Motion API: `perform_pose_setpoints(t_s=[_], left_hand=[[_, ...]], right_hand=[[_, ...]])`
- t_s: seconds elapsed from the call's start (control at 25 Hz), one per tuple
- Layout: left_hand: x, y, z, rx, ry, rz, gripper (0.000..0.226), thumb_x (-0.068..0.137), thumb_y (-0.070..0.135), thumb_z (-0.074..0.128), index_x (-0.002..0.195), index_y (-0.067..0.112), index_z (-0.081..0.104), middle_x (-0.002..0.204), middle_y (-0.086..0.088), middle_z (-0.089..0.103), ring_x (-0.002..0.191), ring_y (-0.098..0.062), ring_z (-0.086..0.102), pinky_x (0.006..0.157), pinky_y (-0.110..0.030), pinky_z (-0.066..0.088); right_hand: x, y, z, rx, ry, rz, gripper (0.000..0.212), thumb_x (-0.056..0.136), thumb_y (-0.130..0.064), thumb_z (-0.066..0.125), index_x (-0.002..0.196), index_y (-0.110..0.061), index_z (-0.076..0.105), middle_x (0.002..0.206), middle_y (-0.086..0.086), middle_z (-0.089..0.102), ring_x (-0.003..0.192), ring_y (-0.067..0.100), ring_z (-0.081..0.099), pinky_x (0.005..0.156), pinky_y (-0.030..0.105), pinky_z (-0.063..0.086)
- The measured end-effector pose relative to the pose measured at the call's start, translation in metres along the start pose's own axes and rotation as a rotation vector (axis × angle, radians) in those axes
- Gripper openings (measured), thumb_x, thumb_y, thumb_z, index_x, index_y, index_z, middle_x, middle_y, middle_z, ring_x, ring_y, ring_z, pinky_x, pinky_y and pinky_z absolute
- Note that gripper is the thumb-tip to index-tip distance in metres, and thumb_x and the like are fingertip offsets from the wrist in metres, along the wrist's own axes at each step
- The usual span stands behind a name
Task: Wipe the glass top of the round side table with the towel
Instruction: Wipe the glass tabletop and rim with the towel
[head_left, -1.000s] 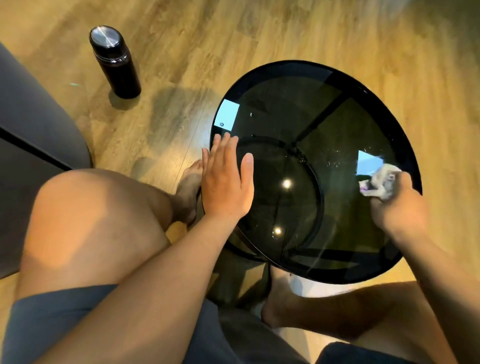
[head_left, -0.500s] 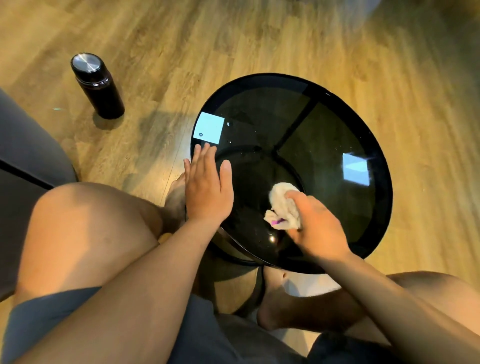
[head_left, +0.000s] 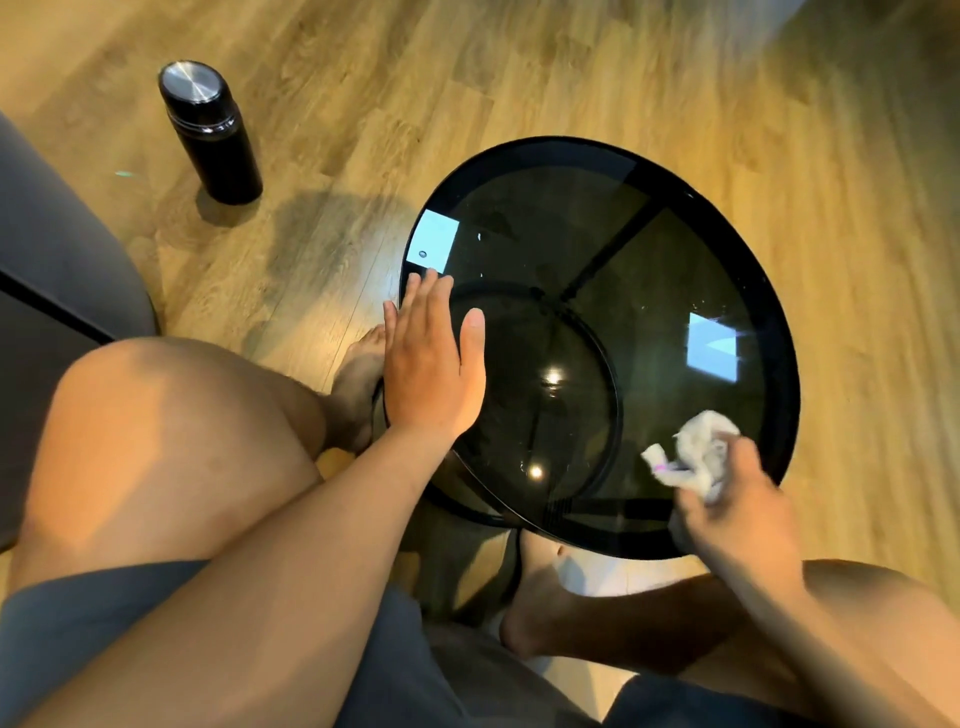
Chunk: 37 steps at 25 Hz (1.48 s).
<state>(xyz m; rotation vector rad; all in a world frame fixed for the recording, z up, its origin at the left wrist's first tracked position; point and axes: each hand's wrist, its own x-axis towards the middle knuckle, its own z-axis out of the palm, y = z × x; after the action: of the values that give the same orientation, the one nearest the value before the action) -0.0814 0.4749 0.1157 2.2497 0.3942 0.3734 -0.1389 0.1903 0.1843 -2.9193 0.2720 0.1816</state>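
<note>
The round side table (head_left: 691, 291) has a dark glass top in a black rim and stands on the wooden floor in front of my knees. My left hand (head_left: 431, 364) lies flat with straight fingers on the glass at its left edge. My right hand (head_left: 737, 499) grips a crumpled white towel (head_left: 696, 454) and presses it on the glass near the table's right front rim. The hand is blurred with motion. Bright window reflections and faint streaks show on the glass.
A black flask (head_left: 210, 130) with a steel lid stands on the floor at the upper left. A grey sofa (head_left: 47, 270) fills the left edge. My bare knees and feet surround the table's near side.
My right hand swept the towel from the right rim to the glass's middle front, then back toward the right front rim. My left hand stayed flat on the left edge.
</note>
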Motion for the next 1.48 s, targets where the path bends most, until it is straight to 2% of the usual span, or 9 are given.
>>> perform_pose_setpoints(t_s=[0.36,0.48,0.6,0.76,0.88,0.96,1.08,1.32,1.48], left_hand=[[0.001,0.005,-0.012,-0.274,-0.002,-0.042,0.062,0.096,0.050,0.026,0.145,0.014,0.035,0.157,-0.008,0.026,0.148,-0.020,0.007,0.119,-0.049,0.007],[0.004,0.006,-0.014,-0.328,-0.003,-0.111,0.062,0.096,0.050,0.028,0.147,0.013,0.032,0.158,-0.009,0.023,0.148,-0.021,0.006,0.118,-0.050,0.011],[0.004,0.010,-0.015,-0.369,0.014,-0.143,0.057,0.097,0.041,0.033,0.145,0.011,0.035,0.156,-0.012,0.029,0.146,-0.024,0.016,0.115,-0.049,0.018],[0.013,0.015,-0.020,-0.427,0.025,-0.312,0.056,0.097,0.048,0.026,0.147,0.022,0.029,0.155,-0.004,0.031,0.139,-0.020,0.031,0.109,-0.038,0.030],[0.017,0.014,-0.018,-0.511,0.036,-0.412,0.052,0.100,0.049,0.022,0.147,0.029,0.028,0.151,0.001,0.038,0.124,-0.006,0.039,0.082,-0.010,0.030],[0.017,0.016,-0.017,-0.540,0.048,-0.446,0.051,0.100,0.049,0.022,0.147,0.030,0.028,0.150,0.003,0.039,0.119,0.000,0.036,0.073,-0.004,0.023],[0.018,0.016,-0.014,-0.555,0.056,-0.476,0.054,0.099,0.049,0.022,0.149,0.029,0.026,0.153,0.005,0.035,0.134,-0.011,0.034,0.090,-0.011,0.020],[0.020,0.007,-0.014,-0.666,0.015,-0.535,0.063,0.091,0.062,0.020,0.148,0.036,0.023,0.155,0.007,0.029,0.138,-0.013,0.031,0.101,-0.029,0.027],[0.022,0.006,-0.013,-0.838,0.064,-0.591,0.063,0.090,0.061,0.028,0.145,0.031,0.034,0.149,0.006,0.039,0.128,-0.003,0.036,0.104,-0.030,0.031]], right_hand=[[0.009,-0.181,0.058,0.189,-0.017,-0.579,0.041,0.085,-0.031,0.062,0.122,-0.026,0.046,0.096,0.006,0.051,0.075,0.023,0.053,0.051,0.024,0.035],[0.067,-0.231,0.064,0.168,0.079,-0.578,0.028,0.091,-0.032,0.057,0.116,-0.031,0.044,0.107,0.011,0.048,0.091,0.028,0.051,0.066,0.042,0.051],[0.113,-0.268,0.066,0.122,0.063,-0.510,0.044,0.084,-0.022,0.055,0.125,-0.033,0.044,0.114,0.001,0.040,0.104,0.026,0.045,0.076,0.040,0.047],[0.081,-0.232,0.061,0.184,-0.012,-0.674,0.047,0.086,-0.028,0.064,0.131,-0.028,0.051,0.111,0.007,0.050,0.100,0.030,0.052,0.070,0.038,0.047],[0.004,-0.147,0.055,0.277,-0.071,-0.753,0.052,0.080,-0.035,0.073,0.127,-0.027,0.051,0.111,0.010,0.056,0.097,0.031,0.056,0.073,0.042,0.052],[-0.039,-0.090,0.045,0.229,-0.094,-0.682,0.057,0.075,-0.048,0.072,0.125,-0.032,0.047,0.116,0.005,0.054,0.098,0.025,0.058,0.070,0.030,0.053],[-0.057,-0.058,0.035,0.104,-0.093,-0.576,0.052,0.080,-0.073,0.052,0.118,-0.038,0.050,0.117,-0.005,0.046,0.099,0.013,0.049,0.068,0.022,0.048],[0.017,-0.170,0.063,0.099,0.150,-0.777,0.016,0.089,-0.030,0.059,0.091,-0.017,0.069,0.092,0.011,0.056,0.077,0.027,0.055,0.057,0.030,0.043],[0.119,-0.242,0.071,0.102,0.246,-0.785,0.029,0.096,-0.041,0.049,0.101,-0.020,0.069,0.097,0.012,0.058,0.088,0.032,0.057,0.061,0.036,0.045]])
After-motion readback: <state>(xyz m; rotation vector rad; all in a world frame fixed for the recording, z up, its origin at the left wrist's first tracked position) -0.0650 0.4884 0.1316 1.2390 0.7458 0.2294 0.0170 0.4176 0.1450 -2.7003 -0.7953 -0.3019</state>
